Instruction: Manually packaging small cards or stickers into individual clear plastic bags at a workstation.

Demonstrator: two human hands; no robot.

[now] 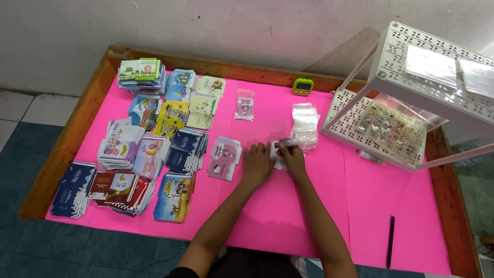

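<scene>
While the left hand [257, 163] lies flat and open on the pink bench [278, 206], the right hand [293, 157] is curled around a small pen-like stick [288, 143] over a little white card [278, 154] — near the middle. Clear bags [304, 123] sit at one o'clock — card stacks [149, 149] at nine.

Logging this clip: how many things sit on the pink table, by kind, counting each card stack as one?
Card stacks: about 14
Clear bag piles: 1
Bagged packets: 1
White racks: 1
Green timers: 1
Black pens: 1
Total: about 19
</scene>
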